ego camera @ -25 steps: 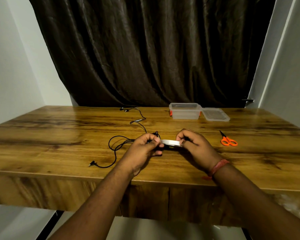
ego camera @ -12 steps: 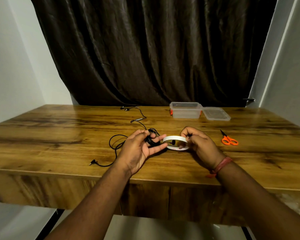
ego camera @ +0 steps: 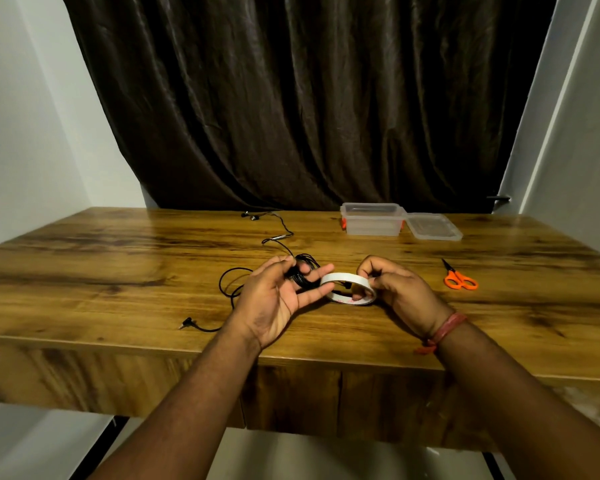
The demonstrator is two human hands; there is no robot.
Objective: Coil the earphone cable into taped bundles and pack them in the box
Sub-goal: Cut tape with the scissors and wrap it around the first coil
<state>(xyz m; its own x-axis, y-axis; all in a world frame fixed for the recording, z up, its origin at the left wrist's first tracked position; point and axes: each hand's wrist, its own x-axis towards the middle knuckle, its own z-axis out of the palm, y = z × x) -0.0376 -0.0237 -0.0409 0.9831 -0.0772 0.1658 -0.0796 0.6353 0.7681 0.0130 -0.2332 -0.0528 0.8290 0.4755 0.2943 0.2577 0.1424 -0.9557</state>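
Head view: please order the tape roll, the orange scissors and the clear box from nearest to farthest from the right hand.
1. The tape roll: the right hand holds it, at table centre.
2. The orange scissors: lying on the table, to the hand's right.
3. The clear box: open, at the table's far edge by the curtain.

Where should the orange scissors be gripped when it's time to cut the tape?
Probably by the orange loop handles of the scissors, coming from the near side with the right hand. They lie flat on the table, handles toward the person and closed blades pointing away, with bare wood around them.
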